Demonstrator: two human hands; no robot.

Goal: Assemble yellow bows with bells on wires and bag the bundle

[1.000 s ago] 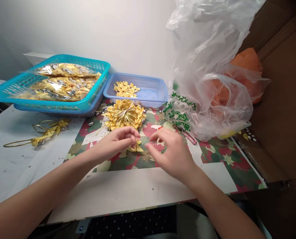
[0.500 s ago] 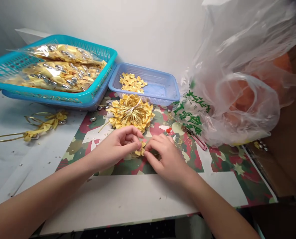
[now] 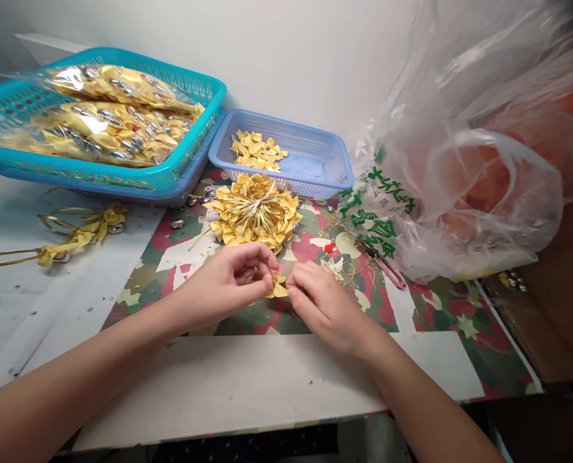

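Observation:
Between my two hands is a small yellow ribbon bow [image 3: 278, 287]. My left hand [image 3: 235, 276] pinches it at its left side with thumb and fingertips. Curled fingers of my right hand [image 3: 322, 299] meet at the bow's right edge; what they pinch there is too small to make out. Just beyond my hands lies a round bundle of yellow bows [image 3: 254, 212] with gold cords gathered at its middle. A blue basket [image 3: 322, 186] behind it holds loose yellow bows [image 3: 257, 151].
At the left, a turquoise basket [image 3: 136, 177] holds clear bags of bows and silver bells [image 3: 103, 132]. Finished-looking bows on gold cord [image 3: 76, 243] lie below it. Pink-handled snips [image 3: 390, 270], a red piece [image 3: 330, 247] and a crumpled plastic bag [image 3: 489, 212] are at the right.
The view has shifted slightly. My right hand has drawn a little away from my left, and more of the yellow bow shows between them.

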